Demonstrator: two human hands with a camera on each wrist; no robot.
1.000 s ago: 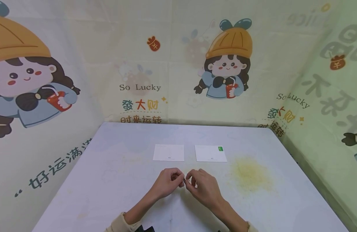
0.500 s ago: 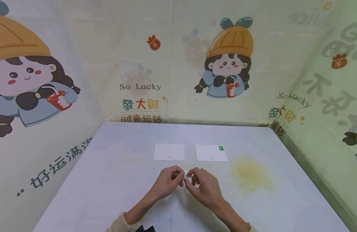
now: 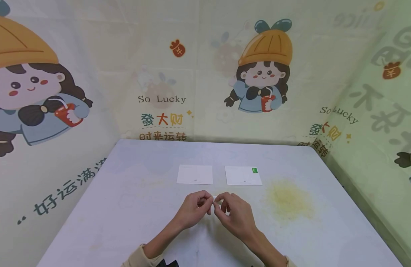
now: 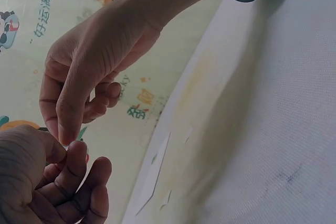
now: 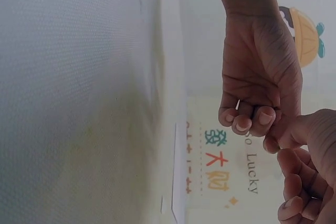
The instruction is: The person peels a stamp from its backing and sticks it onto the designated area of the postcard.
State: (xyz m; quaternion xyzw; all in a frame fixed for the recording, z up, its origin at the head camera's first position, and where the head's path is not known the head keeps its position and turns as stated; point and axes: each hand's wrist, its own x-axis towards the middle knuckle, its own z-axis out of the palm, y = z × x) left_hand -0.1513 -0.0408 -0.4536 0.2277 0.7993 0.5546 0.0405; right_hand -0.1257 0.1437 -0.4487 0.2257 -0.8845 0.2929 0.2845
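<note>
My left hand [image 3: 194, 208] and right hand [image 3: 234, 217] meet low over the table, thumb and forefinger tips together on each. Between the fingertips is a tiny thin piece, mostly covered by them; I cannot tell its kind. The left wrist view has the left hand [image 4: 31, 177] at lower left, its fingertips against those of the right hand [image 4: 92, 72]. Beyond the hands lie two white cards side by side, a plain left card [image 3: 194, 174] and a right card [image 3: 242, 175] with a green stamp [image 3: 254, 170] in its upper right corner.
A small white slip [image 4: 166, 198] lies on the table near the cards, largely behind the hands in the head view. The white table [image 3: 125, 207] has a yellow stain [image 3: 289, 200] at right. Printed cloth walls [image 3: 205, 74] enclose the back and sides.
The fingertips shift slightly against each other, and the dark sliver between them is no longer visible. More of the white slip behind them shows. Both cards stay in place.
</note>
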